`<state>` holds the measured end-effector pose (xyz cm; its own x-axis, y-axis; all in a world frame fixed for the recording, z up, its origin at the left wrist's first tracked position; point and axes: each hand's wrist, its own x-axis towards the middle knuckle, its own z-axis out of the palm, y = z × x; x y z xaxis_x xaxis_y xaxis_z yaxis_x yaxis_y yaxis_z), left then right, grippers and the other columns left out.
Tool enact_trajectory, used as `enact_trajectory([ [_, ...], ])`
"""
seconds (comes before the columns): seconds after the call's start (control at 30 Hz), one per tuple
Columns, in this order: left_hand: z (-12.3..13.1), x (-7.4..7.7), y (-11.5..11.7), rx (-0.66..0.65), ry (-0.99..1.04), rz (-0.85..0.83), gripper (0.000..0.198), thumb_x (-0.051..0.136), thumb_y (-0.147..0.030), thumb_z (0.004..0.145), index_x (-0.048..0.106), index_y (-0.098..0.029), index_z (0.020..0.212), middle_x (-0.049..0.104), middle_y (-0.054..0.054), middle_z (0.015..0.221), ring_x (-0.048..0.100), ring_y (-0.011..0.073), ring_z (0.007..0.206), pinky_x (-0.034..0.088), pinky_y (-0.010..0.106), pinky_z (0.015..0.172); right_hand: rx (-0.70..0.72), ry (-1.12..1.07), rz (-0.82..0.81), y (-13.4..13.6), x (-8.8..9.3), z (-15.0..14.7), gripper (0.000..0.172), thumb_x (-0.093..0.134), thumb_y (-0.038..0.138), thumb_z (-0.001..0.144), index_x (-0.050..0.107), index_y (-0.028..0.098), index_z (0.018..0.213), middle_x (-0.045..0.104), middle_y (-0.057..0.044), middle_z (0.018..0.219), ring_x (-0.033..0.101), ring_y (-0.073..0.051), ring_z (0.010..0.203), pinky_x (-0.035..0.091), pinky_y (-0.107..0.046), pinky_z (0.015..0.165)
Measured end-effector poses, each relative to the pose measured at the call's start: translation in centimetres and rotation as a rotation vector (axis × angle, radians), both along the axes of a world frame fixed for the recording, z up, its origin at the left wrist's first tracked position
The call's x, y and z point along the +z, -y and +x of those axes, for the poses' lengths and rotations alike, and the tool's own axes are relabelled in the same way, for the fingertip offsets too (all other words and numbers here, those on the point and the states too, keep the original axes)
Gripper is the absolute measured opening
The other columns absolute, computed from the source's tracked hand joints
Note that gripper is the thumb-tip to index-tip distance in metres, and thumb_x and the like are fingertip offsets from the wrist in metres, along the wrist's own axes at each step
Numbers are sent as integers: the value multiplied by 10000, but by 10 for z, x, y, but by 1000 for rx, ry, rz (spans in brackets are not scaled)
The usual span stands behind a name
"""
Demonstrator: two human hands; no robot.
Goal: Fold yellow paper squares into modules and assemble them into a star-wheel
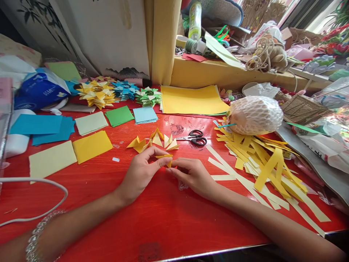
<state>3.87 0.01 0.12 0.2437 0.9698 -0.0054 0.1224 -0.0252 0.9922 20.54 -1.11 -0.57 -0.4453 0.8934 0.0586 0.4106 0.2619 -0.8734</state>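
Between the fingertips of both hands is a small folded yellow paper piece [169, 163]. My left hand [143, 169] pinches it between thumb and index finger. My right hand [195, 176] has its thumb and fingers closed at the piece's right end. Just beyond my hands lie several folded paper triangles, yellow [137, 143] and cream [171, 143]. Black-handled scissors [197, 138] rest to their right, blades pointing left. Part of the held piece is hidden by my fingers.
Stacks of yellow [92, 146], cream [53, 159], green [119, 115] and blue paper [38, 124] lie left. Folded paper rings [96, 93] stand behind, beside large yellow sheets [192, 100]. Cut yellow strips [261, 167] and a net-wrapped round object [256, 115] lie right. A white cable [64, 194] curves in left.
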Motion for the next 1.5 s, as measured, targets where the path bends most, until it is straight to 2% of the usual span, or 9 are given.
enact_trajectory([
  [0.13, 1, -1, 1, 1, 34, -28, 144, 616, -310, 759, 588, -170, 771, 594, -21, 739, 557, 125, 728, 431, 223, 674, 4, 5, -24, 0, 1, 0, 291, 442, 348, 866, 582, 151, 704, 444, 16, 557, 412, -81, 482, 318, -195, 465],
  [0.43, 1, -1, 1, -19, 20, -27, 134, 617, -290, 760, 562, -169, 748, 573, -27, 714, 539, 117, 703, 419, 217, 656, 37, -148, -336, -2, 2, 4, 339, 471, 440, 836, 611, 135, 792, 436, 43, 468, 469, -77, 402, 338, -179, 406],
  [0.8, -5, 1, -5, -44, -146, 59, 185, 532, -338, 814, 615, -183, 757, 622, -4, 728, 554, 149, 733, 411, 236, 691, 30, -141, -313, -3, 1, 7, 362, 468, 442, 837, 579, 134, 682, 509, 17, 526, 484, -74, 424, 341, -187, 419],
  [1.0, -3, 2, -5, -61, -94, 62, 210, 452, -339, 860, 609, -203, 890, 614, 6, 869, 555, 159, 853, 412, 232, 750, 50, -102, -287, -5, 3, 8, 331, 481, 407, 841, 575, 136, 674, 541, 8, 559, 490, -77, 461, 347, -186, 446],
  [1.13, -4, 6, -2, -193, -212, 142, 187, 511, -325, 828, 603, -180, 751, 612, -2, 754, 548, 142, 734, 402, 220, 658, 106, -61, -225, -4, 5, 7, 298, 473, 367, 851, 592, 130, 717, 517, 13, 530, 485, -81, 461, 355, -187, 461],
  [1.23, -5, 7, 0, -209, -273, 183, 205, 498, -307, 835, 581, -172, 705, 598, -4, 703, 534, 132, 682, 381, 216, 599, 181, -2, -164, -2, 7, 6, 275, 432, 303, 875, 582, 127, 727, 520, 9, 545, 491, -83, 485, 366, -188, 494],
  [1.33, -5, 5, 1, -249, -218, 108, 216, 485, -315, 839, 541, -171, 688, 563, -14, 658, 518, 122, 636, 384, 216, 576, 231, 50, -74, -1, 7, 5, 266, 424, 259, 877, 560, 124, 692, 533, -1, 589, 490, -83, 522, 364, -192, 527],
  [1.43, -3, 2, 0, -303, -49, -15, 184, 532, -313, 809, 497, -172, 697, 534, -32, 653, 516, 108, 624, 397, 205, 567, 183, 41, -42, 1, 5, 3, 262, 414, 260, 881, 557, 124, 708, 528, 0, 592, 478, -81, 513, 349, -191, 513],
  [1.5, -2, -1, -2, -280, 12, -53, 207, 574, -312, 781, 476, -167, 671, 502, -45, 621, 486, 88, 581, 386, 188, 531, 144, 10, -44, 1, 2, 3, 270, 437, 292, 872, 553, 131, 689, 499, 15, 554, 456, -75, 488, 339, -189, 499],
])
